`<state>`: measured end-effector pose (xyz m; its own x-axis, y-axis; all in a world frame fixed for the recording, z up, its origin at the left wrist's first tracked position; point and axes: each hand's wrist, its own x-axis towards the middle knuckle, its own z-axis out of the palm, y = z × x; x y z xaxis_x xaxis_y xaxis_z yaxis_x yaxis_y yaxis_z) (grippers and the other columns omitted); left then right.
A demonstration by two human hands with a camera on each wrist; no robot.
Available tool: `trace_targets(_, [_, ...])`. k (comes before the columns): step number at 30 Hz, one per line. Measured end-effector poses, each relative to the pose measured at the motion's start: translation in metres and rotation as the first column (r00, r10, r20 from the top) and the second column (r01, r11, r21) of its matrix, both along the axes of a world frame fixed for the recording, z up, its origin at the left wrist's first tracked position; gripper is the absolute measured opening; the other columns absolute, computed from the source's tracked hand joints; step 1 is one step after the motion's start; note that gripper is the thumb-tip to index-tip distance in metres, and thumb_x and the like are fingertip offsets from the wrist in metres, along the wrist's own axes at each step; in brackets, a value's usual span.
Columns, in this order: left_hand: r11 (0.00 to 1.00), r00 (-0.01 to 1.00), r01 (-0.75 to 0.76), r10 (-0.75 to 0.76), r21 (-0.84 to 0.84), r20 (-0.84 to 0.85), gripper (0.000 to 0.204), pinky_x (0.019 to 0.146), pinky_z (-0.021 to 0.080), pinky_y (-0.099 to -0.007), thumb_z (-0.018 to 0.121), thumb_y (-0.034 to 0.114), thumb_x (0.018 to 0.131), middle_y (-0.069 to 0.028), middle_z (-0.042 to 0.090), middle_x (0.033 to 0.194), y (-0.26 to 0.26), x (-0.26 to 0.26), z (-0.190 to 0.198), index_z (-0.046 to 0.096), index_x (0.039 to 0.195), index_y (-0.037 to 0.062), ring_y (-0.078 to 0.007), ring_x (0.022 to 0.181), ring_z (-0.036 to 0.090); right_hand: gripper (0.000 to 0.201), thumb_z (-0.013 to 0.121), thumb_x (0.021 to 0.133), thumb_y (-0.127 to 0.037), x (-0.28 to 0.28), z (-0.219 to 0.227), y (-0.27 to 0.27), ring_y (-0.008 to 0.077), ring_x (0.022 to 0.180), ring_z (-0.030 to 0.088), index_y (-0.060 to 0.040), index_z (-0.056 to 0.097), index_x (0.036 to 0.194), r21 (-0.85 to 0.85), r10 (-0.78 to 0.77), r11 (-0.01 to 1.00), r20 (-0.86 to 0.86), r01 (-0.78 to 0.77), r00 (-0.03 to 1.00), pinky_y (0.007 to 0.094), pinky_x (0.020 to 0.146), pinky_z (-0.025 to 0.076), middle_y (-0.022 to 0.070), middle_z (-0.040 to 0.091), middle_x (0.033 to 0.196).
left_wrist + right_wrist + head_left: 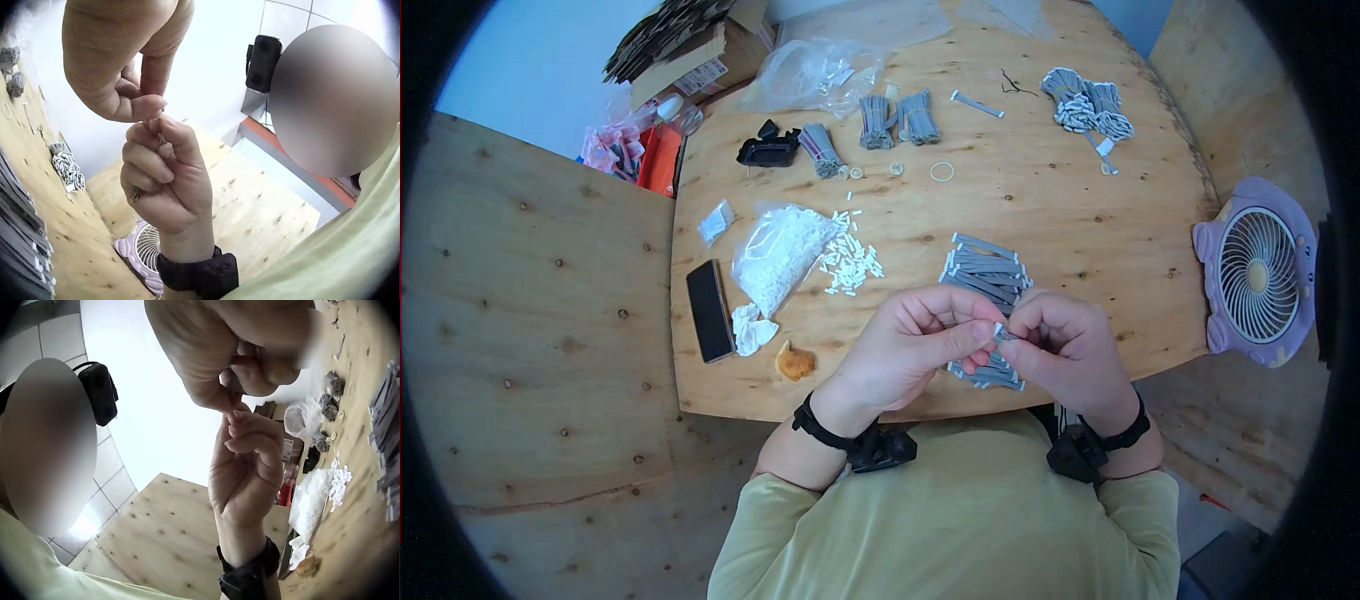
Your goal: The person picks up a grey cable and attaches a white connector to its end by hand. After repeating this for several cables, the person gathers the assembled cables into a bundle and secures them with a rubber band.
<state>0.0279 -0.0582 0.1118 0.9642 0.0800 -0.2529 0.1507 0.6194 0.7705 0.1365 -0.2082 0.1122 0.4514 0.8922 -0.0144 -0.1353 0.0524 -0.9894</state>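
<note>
In the head view my left hand and right hand meet fingertip to fingertip near the table's front edge. Between them they pinch a small grey cable with a white end; most of it is hidden by the fingers. Both wrist views show thumb and forefinger of each hand pressed together at the same spot, the piece barely visible there. Under and behind the hands lies a pile of short grey flat cables with white ends. Loose small white connector pieces are scattered to the left, beside a clear bag full of them.
Bundles of grey cables stand toward the back, with looped cables at back right. Along the left are a phone, crumpled tissue and an orange-brown item. A purple fan stands at the right edge.
</note>
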Motion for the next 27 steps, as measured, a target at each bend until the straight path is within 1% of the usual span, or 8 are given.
trace_targets(4, [1.000, 1.000, -0.010, 0.010, -0.009, -0.015, 0.014, 0.060, 0.045, -0.0190, 0.058, 0.008, 0.080, -0.0030, 0.060, 0.079, -0.0006, -0.0002, 0.0006, 0.057, 0.093, 0.0017, -0.0066, 0.066, 0.055, 0.007, 0.058, 0.076, 0.000, -0.0004, 0.0006, -0.0003, 0.0012, 0.061, 0.043, 0.0000, 0.051, 0.074, 0.004, -0.015, 1.000, 0.139, 0.015, 0.990, 0.0159, 0.052, 0.036, -0.0008, 0.047, 0.073])
trace_targets(7, [1.000, 1.000, -0.010, 0.010, 0.013, -0.009, 0.014, 0.061, 0.045, -0.0191, 0.058, 0.008, 0.080, -0.0030, 0.060, 0.080, -0.0001, -0.0005, 0.0008, 0.057, 0.092, 0.0018, -0.0065, 0.066, 0.055, 0.007, 0.058, 0.076, -0.001, -0.0024, 0.0032, 0.0011, 0.0009, 0.059, 0.043, -0.0008, 0.051, 0.074, 0.004, -0.033, 0.999, 0.080, 0.033, 0.996, 0.0157, 0.051, 0.036, -0.0018, 0.048, 0.072])
trace_targets(10, [0.999, 1.000, -0.010, 0.010, 0.034, 0.000, 0.013, 0.061, 0.045, -0.0190, 0.058, 0.008, 0.080, -0.0031, 0.060, 0.080, -0.0002, -0.0009, 0.0010, 0.058, 0.092, 0.0019, -0.0064, 0.067, 0.055, 0.007, 0.057, 0.078, -0.002, -0.0019, 0.0035, 0.0006, 0.0002, 0.058, 0.042, -0.0021, 0.051, 0.074, -0.039, 0.001, 0.999, -0.105, -0.005, 0.994, 0.0155, 0.050, 0.035, -0.0034, 0.048, 0.069])
trace_targets(13, [0.999, 1.000, -0.011, 0.010, 0.053, 0.021, 0.014, 0.062, 0.045, -0.0189, 0.057, 0.007, 0.080, -0.0032, 0.061, 0.081, -0.0005, -0.0009, -0.0010, 0.058, 0.093, 0.0017, -0.0063, 0.067, 0.055, 0.007, 0.057, 0.079, -0.004, 0.0000, 0.0022, 0.0006, -0.0005, 0.058, 0.042, -0.0030, 0.051, 0.075, -0.065, 0.015, 0.998, -0.183, -0.027, 0.983, 0.0150, 0.050, 0.035, -0.0047, 0.049, 0.067])
trace_targets(16, [0.998, 0.999, -0.038, 0.036, 0.058, 0.025, 0.014, 0.062, 0.047, -0.0197, 0.058, 0.003, 0.078, -0.0056, 0.061, 0.081, -0.0017, -0.0003, -0.0021, 0.058, 0.092, -0.0002, -0.0082, 0.068, 0.057, 0.006, 0.056, 0.079, -0.004, -0.0002, -0.0004, 0.0001, -0.0007, 0.059, 0.043, -0.0028, 0.051, 0.076, -0.073, 0.007, 0.997, -0.182, -0.020, 0.983, 0.0149, 0.049, 0.034, -0.0046, 0.049, 0.067])
trace_targets(19, [0.996, 0.998, -0.059, 0.057, 0.071, 0.032, 0.015, 0.062, 0.049, -0.0204, 0.058, 0.000, 0.077, -0.0074, 0.062, 0.081, -0.0027, -0.0004, -0.0003, 0.058, 0.092, -0.0019, -0.0094, 0.068, 0.058, 0.006, 0.057, 0.079, -0.004, -0.0009, -0.0017, 0.0003, -0.0004, 0.060, 0.045, -0.0021, 0.052, 0.077, -0.090, -0.024, 0.996, -0.225, 0.004, 0.974, 0.0151, 0.050, 0.036, -0.0037, 0.051, 0.069])
trace_targets(27, [0.991, 0.997, -0.081, 0.080, 0.111, 0.016, 0.018, 0.064, 0.049, -0.0209, 0.058, -0.003, 0.076, -0.0089, 0.062, 0.083, -0.0034, 0.0006, -0.0009, 0.058, 0.093, -0.0031, -0.0102, 0.069, 0.059, 0.004, 0.056, 0.079, -0.003, -0.0012, -0.0028, 0.0011, 0.0030, 0.067, 0.052, -0.0009, 0.053, 0.080, -0.044, -0.053, 0.998, -0.259, 0.043, 0.964, 0.0171, 0.058, 0.043, 0.0004, 0.056, 0.075])
